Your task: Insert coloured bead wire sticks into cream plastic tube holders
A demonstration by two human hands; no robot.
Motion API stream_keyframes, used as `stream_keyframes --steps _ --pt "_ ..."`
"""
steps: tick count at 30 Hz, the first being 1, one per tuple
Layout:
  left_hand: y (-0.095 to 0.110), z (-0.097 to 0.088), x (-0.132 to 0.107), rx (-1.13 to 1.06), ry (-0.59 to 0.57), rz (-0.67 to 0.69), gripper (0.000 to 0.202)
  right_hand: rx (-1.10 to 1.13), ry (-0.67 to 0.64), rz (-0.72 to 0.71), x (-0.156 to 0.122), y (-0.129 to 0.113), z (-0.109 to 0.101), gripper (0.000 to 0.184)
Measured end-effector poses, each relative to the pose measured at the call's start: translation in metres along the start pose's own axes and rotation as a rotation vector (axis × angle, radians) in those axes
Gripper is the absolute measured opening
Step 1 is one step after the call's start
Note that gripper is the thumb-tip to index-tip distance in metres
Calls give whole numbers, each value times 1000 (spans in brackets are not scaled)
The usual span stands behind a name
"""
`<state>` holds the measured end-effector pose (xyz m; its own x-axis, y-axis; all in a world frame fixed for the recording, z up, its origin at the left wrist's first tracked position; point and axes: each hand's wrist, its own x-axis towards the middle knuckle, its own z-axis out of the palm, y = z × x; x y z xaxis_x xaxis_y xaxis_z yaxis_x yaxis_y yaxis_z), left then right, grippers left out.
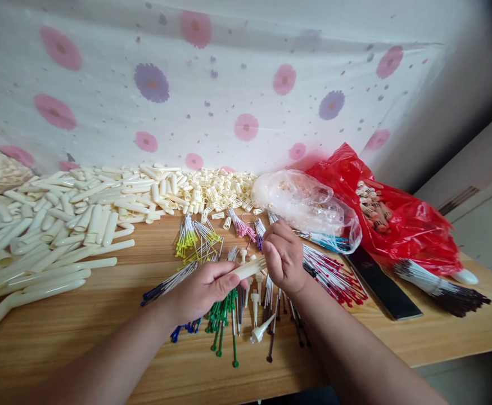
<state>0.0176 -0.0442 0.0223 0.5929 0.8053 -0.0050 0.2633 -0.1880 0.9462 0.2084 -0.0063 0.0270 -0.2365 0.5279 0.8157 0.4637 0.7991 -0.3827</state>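
Pinching a cream tube (248, 268) between thumb and forefinger, the left hand (201, 289) holds it roughly level above the wooden table (102, 337). All places below read from that tube.

- Far left of it: a heap of long tubes (39, 225), several lying loose on the open wood. Risk: a sweeping forearm could roll them toward the front edge.
- Up and left: a pile of small caps (216, 194), with yellow-tipped pins (185, 239) fanned just below.
- Directly under it: green-tipped pins (224, 315), crossed over other pins and white bits. Risk: anything dropped would land in that tangle and be hard to find, and the pins would likely snag when lifted.
- At its right end: the right hand (283, 259), fingers curled and pressed together against the tube's tip. Cannot tell whether they pinch a pin. Risk: a thin pin pushed off-line could bend or slip.
- Right of it: red-tipped pins (338, 278), a clear bag (305, 205) and a red bag (397, 225). Risk: the right elbow could drag the pins.
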Motion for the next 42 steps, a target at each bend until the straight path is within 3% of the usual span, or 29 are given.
stream_keyframes --steps 4,6,8,12,14,16,20,22,24,28,30,32,36,38,40,42 --pt "3 4 2 559 335 46 26 11 -157 509 2 4 16 44" --pt "0 2 4 650 388 20 22 51 -243 633 2 8 19 47" --pt "-3 -2 4 481 317 2 26 63 -217 537 2 9 16 47" --pt "-5 -4 2 -159 81 -63 38 123 -81 17 0 2 0 40" --pt "-3 -1 0 -289 -13 -93 40 129 -35 -85 -1 -1 -3 41" --pt "-2 3 0 -204 -12 -83 41 84 -12 -16 -1 0 2 43" --pt "-3 4 3 371 359 -37 32 11 -155 343 -2 10 23 47" --pt "-5 2 5 525 456 -35 28 2 -224 442 -3 13 28 49" --pt "-8 -1 5 412 379 -18 29 1 -193 385 -3 12 25 47" --pt "-9 0 3 -144 75 -46 38 58 -18 -5 -1 3 7 44" --pt "-7 3 3 -251 8 -75 40 60 17 -67 1 0 3 42" --pt "-5 6 3 -153 55 -62 38 45 -1 23 2 1 5 42" --pt "-2 7 5 506 389 -38 31 12 -207 431 3 11 25 47" --pt "-4 3 6 753 494 -49 29 -4 -271 562 3 15 32 50" --pt "-6 -1 6 764 472 -41 29 -13 -271 590 1 15 31 51" --pt "-7 -5 6 536 337 -32 31 -2 -231 484 0 13 23 49"
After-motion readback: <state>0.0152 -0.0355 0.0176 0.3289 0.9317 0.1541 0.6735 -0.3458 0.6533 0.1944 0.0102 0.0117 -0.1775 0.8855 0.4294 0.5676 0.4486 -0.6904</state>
